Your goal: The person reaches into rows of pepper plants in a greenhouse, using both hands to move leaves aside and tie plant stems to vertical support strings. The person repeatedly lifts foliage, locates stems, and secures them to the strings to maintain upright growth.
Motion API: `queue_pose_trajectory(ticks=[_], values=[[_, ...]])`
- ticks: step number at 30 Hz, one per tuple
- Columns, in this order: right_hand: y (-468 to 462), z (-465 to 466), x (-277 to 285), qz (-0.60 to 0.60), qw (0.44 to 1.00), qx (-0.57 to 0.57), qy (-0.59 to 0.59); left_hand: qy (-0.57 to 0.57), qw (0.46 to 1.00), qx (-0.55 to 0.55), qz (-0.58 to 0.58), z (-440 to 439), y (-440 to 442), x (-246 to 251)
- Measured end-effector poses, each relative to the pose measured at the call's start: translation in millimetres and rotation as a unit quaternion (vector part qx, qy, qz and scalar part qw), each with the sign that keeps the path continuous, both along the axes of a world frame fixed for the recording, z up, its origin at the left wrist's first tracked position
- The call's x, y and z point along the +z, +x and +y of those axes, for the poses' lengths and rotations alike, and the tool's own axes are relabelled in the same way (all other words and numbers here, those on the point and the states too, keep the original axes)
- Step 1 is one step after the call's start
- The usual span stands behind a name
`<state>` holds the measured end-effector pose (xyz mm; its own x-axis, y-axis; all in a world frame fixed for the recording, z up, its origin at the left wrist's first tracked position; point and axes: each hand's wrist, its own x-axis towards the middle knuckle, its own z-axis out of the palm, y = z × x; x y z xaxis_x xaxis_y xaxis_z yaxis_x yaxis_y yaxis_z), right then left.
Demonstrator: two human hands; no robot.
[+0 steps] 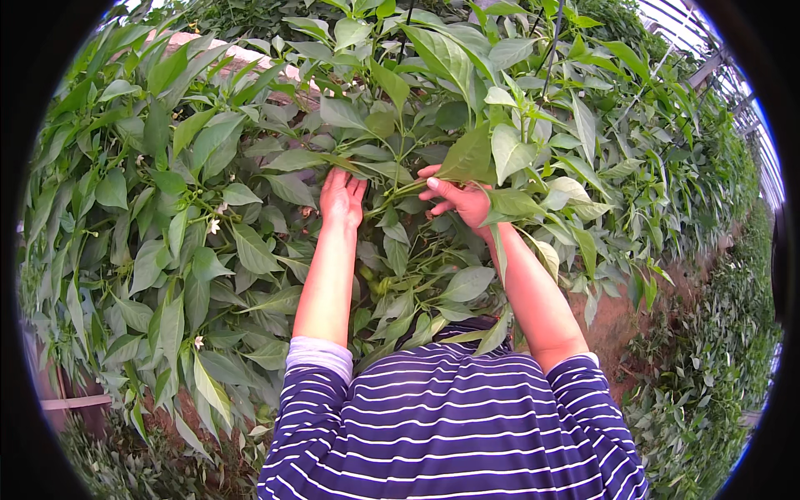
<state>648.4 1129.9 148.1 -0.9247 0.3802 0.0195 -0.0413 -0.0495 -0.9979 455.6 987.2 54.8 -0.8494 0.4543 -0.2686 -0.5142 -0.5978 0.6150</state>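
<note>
Dense pepper plants with broad green leaves stand before me. My left hand reaches into the foliage with the palm side showing, and leaves cover its fingertips. Whether it grips anything there is hidden. To the right, my right hand is among the leaves with its fingers spread. Its thumb lies against a green pepper stem that slants up between the two hands. A large pepper leaf hangs over the back of that hand. Below and between my forearms, small green peppers show partly through the leaves.
White pepper flowers dot the foliage at left. Dark strings run upward through the plants. Bare soil shows at right, beside another plant row. A greenhouse frame curves along the upper right. A pale band crosses at lower left.
</note>
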Motion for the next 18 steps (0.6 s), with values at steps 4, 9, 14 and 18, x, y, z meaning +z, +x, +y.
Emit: queue_pose_trajectory(ticks=[4, 9, 14, 18], values=[[0.7, 13.9, -8.8, -0.031, 0.999, 0.026, -0.009, -0.061, 0.982, -0.164, 0.069, -2.8, -11.5, 22.5], [-28.8, 14.5, -35.1, 0.024, 0.998, 0.050, -0.034, -0.027, 0.963, -0.201, 0.177, -3.9, -19.2, 56.4], [-44.0, 21.3, -48.1, 0.048, 0.995, 0.053, -0.073, -0.124, 0.878, -0.289, 0.361, 1.3, -47.6, 40.1], [-45.0, 30.0, -53.9, 0.068, 0.985, 0.007, -0.159, -0.167, 0.847, -0.250, 0.438, -6.3, -49.6, 41.5]])
